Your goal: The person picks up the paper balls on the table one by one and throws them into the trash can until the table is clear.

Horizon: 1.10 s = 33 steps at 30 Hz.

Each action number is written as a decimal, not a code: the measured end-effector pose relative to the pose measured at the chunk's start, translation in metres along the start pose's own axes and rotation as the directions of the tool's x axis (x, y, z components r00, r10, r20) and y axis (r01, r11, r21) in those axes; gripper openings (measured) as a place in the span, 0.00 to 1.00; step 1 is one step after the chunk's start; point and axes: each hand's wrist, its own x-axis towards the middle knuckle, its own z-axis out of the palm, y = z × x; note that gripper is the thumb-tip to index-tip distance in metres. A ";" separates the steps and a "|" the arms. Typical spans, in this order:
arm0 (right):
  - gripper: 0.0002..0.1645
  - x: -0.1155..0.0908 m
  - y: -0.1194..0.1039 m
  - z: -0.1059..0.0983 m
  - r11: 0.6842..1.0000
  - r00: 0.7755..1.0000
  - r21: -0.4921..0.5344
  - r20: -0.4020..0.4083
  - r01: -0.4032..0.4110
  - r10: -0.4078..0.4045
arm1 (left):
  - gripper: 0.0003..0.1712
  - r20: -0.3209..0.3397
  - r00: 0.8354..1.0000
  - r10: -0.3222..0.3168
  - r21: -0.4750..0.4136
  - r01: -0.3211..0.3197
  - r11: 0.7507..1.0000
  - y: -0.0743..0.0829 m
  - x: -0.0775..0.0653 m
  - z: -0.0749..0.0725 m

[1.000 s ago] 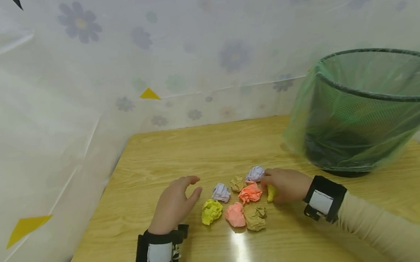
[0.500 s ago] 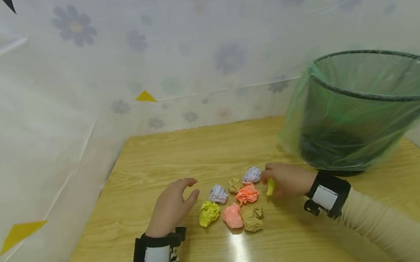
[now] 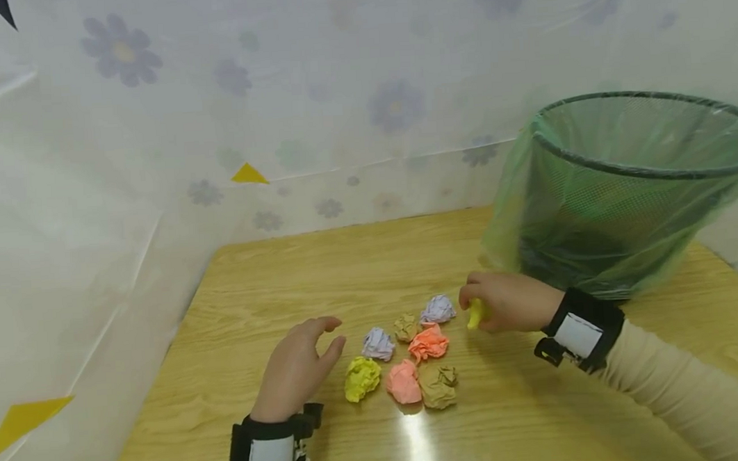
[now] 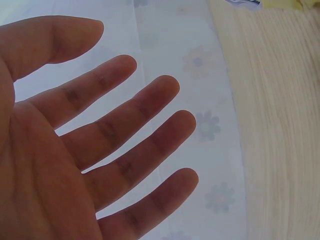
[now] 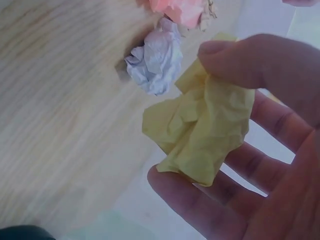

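Observation:
My right hand (image 3: pixel 513 301) pinches a crumpled yellow paper ball (image 5: pixel 200 127) between thumb and fingers, just above the table to the right of the pile. In the right wrist view a crumpled white paper ball (image 5: pixel 156 59) lies beyond it. My left hand (image 3: pixel 297 366) holds nothing; its fingers are spread and nearly straight in the left wrist view. Closest to it lies another yellow paper ball (image 3: pixel 362 378). Beside that are a second white ball (image 3: pixel 378 344), two pink-orange balls (image 3: pixel 428 341) and two brown balls (image 3: pixel 438 385).
A black mesh wastebasket (image 3: pixel 595 246) lined with a green plastic bag (image 3: pixel 506 216) stands at the table's back right, close behind my right hand. Flower-patterned white sheeting (image 3: pixel 336 86) hangs behind and to the left of the wooden table (image 3: pixel 321 275).
My right hand has lifted the yellow paper ball and moved it slightly back towards the wastebasket. The left hand stays in place over the table; the head view has shifted a little.

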 end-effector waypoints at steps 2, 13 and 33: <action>0.16 -0.001 0.001 -0.003 1.000 1.000 -0.012 -0.011 -0.002 0.002 | 0.18 0.000 1.000 0.004 0.001 -0.004 1.000 0.001 0.000 0.000; 0.15 -0.004 0.000 -0.023 0.997 0.998 -0.034 -0.032 -0.063 0.062 | 0.19 0.001 1.000 0.004 0.007 -0.004 1.000 0.001 -0.001 0.000; 0.15 -0.013 -0.002 -0.047 0.992 0.993 -0.067 -0.060 -0.104 0.100 | 0.18 0.010 1.000 0.002 0.007 -0.002 1.000 0.002 0.000 0.000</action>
